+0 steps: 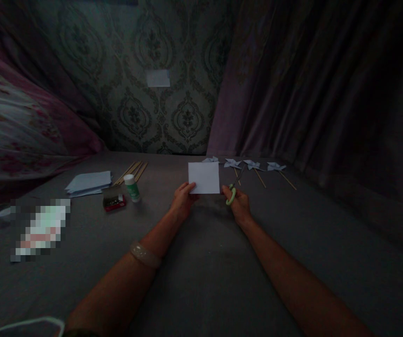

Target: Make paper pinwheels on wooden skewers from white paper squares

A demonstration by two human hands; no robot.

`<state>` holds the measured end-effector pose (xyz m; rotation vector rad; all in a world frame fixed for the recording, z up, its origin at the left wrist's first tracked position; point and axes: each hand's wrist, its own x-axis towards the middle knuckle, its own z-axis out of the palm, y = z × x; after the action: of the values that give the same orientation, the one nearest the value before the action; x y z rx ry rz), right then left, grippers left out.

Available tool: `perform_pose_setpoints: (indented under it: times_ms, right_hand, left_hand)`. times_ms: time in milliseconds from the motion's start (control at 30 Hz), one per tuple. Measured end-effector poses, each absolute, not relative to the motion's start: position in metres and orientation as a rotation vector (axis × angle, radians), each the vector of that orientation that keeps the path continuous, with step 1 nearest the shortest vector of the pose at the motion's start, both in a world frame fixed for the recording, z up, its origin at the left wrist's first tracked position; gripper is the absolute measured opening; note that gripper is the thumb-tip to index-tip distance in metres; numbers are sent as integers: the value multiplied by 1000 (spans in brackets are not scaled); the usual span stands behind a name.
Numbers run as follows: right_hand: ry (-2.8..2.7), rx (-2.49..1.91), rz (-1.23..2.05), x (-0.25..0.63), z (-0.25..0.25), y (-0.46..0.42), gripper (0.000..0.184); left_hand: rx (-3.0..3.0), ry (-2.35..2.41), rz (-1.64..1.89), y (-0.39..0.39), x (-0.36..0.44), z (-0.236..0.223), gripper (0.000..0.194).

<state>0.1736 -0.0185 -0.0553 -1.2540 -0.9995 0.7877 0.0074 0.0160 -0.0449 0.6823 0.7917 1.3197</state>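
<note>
A white sheet of paper [204, 178] is held up by its lower left corner in my left hand [183, 199], thumb on the front face. Close to the paper's lower right corner, my right hand [238, 203] grips scissors [231, 195] by their light green handles. The dark blades point up and away, toward the paper pinwheels. Whether the right fingertips touch the paper I cannot tell. Behind the sheet and to its right lie several paper pinwheels on sticks, one pinwheel [232, 163] just beyond the scissors and another pinwheel [276, 166] at the far right.
Left of my hands stand a glue stick [132, 188] with a green label and a small red box [114, 202] of dark bits. Behind them lie several wooden sticks [140, 172] and a stack of paper [89, 183]. A blurred-out item [42, 231] lies farther left. Curtains [292, 84] hang at the right.
</note>
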Motion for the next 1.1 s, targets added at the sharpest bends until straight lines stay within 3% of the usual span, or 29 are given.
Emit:
perform_pose_setpoints:
  times_ms: [800, 1100]
  right_hand:
    - [-998, -1243, 766, 169, -55, -18, 37]
    - [-1026, -1231, 761, 168, -56, -18, 39]
  left_hand:
    - [1010, 883, 1371, 9, 10, -50, 22]
    - [779, 863, 1334, 11, 10, -47, 35]
